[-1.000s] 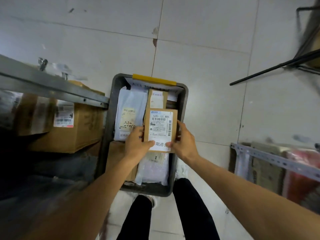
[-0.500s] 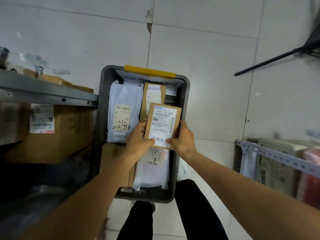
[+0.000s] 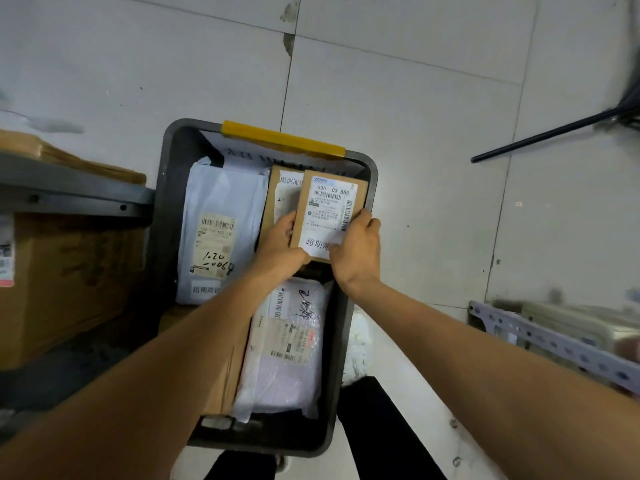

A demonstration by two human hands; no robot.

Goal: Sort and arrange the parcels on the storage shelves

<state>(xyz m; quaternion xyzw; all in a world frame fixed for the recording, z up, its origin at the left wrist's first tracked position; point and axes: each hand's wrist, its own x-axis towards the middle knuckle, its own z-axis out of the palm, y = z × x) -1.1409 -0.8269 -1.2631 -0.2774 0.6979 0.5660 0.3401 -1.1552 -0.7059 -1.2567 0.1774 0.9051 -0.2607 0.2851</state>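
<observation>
Pale floor tiles (image 3: 415,98) lie under the grey crate (image 3: 165,216); above its far end I hold the small cardboard parcel (image 3: 329,206) pinched between left hand (image 3: 280,244) and right hand (image 3: 356,254), label up, probably for reading.

Bin (image 3: 165,216) crammed with parcels (image 3: 221,199), left shelf (image 3: 69,197), right shelf (image 3: 554,342) — open floor (image 3: 433,150) beyond

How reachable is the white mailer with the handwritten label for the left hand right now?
Probably yes, but not freely: the left hand is busy holding the small cardboard box with the right hand. The white mailer lies uncovered just beside it in the bin.
</observation>
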